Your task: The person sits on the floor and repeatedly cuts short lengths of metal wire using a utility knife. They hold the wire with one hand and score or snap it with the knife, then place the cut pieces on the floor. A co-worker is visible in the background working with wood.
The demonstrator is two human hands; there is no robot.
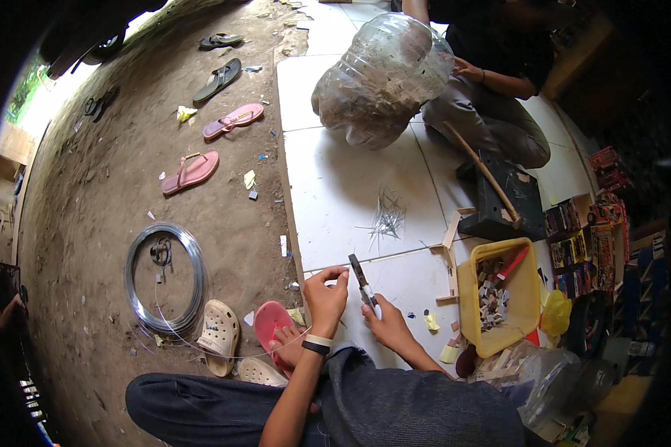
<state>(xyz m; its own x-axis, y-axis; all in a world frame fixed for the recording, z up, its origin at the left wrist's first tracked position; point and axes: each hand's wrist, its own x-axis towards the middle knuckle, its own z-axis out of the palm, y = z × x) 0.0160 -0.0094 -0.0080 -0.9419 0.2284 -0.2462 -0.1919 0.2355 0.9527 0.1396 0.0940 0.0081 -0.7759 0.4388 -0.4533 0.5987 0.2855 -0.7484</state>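
My right hand [389, 328] grips a pair of pliers [361, 281] with dark jaws and white-and-dark handles, the jaws pointing away from me. Close to the jaws, my left hand [326, 299] has its fingertips pinched together, and a thin wire appears to run through it. That strand [257, 356] trails across my foot and back toward a coil of silvery wire [129, 279] on the dirt floor at left. Ahead of both hands, a loose pile of short cut wires [388, 216] lies on the white tiles [335, 175].
A yellow plastic basin [466, 298] at right holds small pieces and a red object. Beyond it stands a dark block [525, 197] with a wooden stick. Across from me, another person holds a large clear plastic container [380, 78]. Pink sandals [194, 173] and clogs [220, 335] lie left.
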